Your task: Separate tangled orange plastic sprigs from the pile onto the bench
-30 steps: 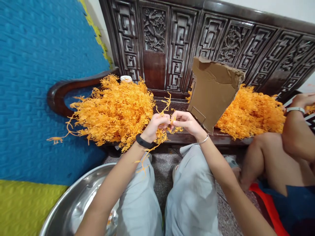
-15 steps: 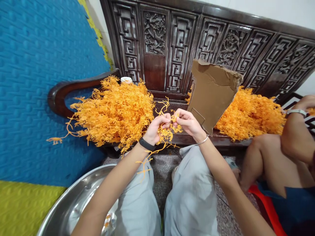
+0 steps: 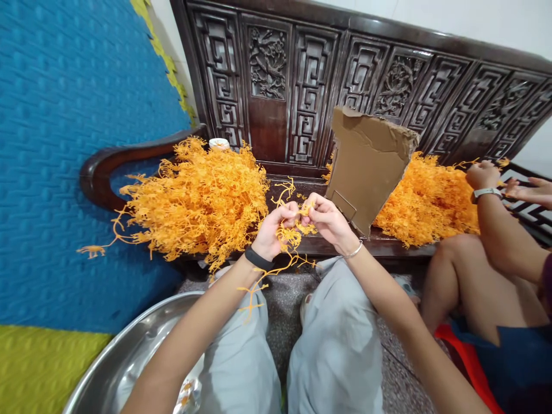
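Close together over my lap, both hands pinch a branching orange plastic sprue [image 3: 276, 266] with small moulded pieces on it. My left hand [image 3: 272, 231], with a black band at the wrist, is closed on the sprue. Beside it, my right hand [image 3: 331, 221] grips a bit of the same sprue between thumb and fingers. Thin branches hang below my left hand toward my knee, and others stick up above it. A large pile of orange sprues [image 3: 202, 198] lies on the bench to the left of my hands.
A cardboard sheet [image 3: 366, 167] stands on the dark carved wooden bench [image 3: 269, 129], with another orange pile [image 3: 425, 204] behind it. At lower left is a metal basin [image 3: 92, 368]. A co-worker's hands [image 3: 483, 174] hold orange pieces at far right. Blue foam mat [image 3: 77, 115] lies left.
My hands stay pinched on the sprue, with slight finger movement. At right, the co-worker's forearm has moved left and both their hands now show with orange pieces.
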Tool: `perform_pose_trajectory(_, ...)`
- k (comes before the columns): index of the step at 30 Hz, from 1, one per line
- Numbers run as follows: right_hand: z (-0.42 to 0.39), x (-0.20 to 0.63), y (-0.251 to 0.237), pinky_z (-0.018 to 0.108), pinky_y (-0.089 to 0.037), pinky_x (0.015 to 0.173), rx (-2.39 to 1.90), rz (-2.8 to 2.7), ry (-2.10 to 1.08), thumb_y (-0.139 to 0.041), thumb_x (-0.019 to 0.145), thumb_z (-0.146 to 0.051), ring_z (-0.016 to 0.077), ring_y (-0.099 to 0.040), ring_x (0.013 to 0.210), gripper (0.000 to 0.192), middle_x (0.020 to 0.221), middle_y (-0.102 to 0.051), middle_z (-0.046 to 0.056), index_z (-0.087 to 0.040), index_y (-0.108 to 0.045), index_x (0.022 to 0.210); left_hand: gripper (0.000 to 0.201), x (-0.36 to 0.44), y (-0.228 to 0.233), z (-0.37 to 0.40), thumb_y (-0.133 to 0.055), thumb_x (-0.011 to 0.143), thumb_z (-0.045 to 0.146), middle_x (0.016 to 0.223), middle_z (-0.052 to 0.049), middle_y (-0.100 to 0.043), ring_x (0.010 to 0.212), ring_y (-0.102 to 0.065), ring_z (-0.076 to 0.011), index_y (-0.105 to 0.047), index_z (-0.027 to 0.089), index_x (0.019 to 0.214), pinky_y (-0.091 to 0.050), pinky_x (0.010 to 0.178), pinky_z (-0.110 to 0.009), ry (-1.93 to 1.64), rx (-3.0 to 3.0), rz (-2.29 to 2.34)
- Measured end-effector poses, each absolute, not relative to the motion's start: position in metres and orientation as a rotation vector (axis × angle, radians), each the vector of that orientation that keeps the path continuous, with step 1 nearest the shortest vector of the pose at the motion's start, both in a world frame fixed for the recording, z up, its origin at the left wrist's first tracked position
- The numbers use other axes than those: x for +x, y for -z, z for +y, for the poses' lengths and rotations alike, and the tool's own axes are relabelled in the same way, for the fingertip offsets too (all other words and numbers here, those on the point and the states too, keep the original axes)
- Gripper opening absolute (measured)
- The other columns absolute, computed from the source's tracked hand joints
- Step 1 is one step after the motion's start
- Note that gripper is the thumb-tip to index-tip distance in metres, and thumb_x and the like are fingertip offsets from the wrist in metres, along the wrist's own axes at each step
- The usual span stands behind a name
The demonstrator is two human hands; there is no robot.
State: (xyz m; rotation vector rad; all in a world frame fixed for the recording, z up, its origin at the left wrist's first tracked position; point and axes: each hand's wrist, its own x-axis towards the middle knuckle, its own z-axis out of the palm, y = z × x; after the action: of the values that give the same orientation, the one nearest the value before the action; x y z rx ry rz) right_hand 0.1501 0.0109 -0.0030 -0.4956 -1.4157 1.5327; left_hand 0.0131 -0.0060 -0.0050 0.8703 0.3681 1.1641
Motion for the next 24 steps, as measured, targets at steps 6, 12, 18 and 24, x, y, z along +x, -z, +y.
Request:
perform_pose_trajectory(6, 0.007, 0.149, 0.001, 0.021, -0.042, 0.056, -0.394, -1.311, -1.583, -0.076, 0.061, -0.032, 0.0078, -0.05, 0.055, 0.033, 0.059, -0.049, -0.005, -0.019, -0.046, 0.065, 0.021, 0.009, 0.001, -0.008, -0.051, 0.063, 0.015, 0.04, 0.005, -0.023, 0.047, -0.045, -0.0098, -0.037, 0.017, 0.048, -0.039, 0.051, -0.021, -1.161, 0.81, 0.261)
perform_pose_trajectory(12, 0.002, 0.142, -0.003, 0.022, -0.038, 0.054, -0.245, -1.279, -1.686, -0.074, 0.064, -0.032, 0.008, -0.045, 0.055, 0.031, 0.057, -0.043, -0.005, -0.019, -0.045, 0.066, 0.034, -0.003, -0.012, -0.008, -0.051, 0.068, 0.02, 0.041, 0.005, -0.016, 0.042, -0.03, -0.0078, -0.023, 0.018, 0.048, -0.032, 0.043, -0.02, -1.263, 0.771, 0.201)
perform_pose_trajectory(18, 0.006, 0.14, -0.006, 0.02, -0.04, 0.053, -0.327, -1.249, -1.614, -0.074, 0.064, -0.033, 0.0073, -0.048, 0.058, 0.033, 0.06, -0.045, -0.005, -0.02, -0.044, 0.067, 0.027, 0.001, -0.008, 0.0, -0.051, 0.066, 0.018, 0.042, 0.005, -0.017, 0.044, -0.031, -0.0074, -0.031, 0.017, 0.048, -0.036, 0.045, -0.019, -1.261, 0.783, 0.172)
perform_pose_trajectory(24, 0.016, 0.149, -0.003, 0.019, -0.042, 0.052, -0.567, -1.31, -1.457, -0.07, 0.068, -0.03, 0.0074, -0.054, 0.059, 0.029, 0.067, -0.057, -0.004, -0.022, -0.052, 0.09, 0.017, -0.004, -0.004, 0.001, -0.05, 0.066, 0.015, 0.043, 0.006, -0.025, 0.042, -0.029, -0.0054, -0.04, 0.016, 0.053, -0.037, 0.047, -0.018, -1.2, 0.778, 0.216)
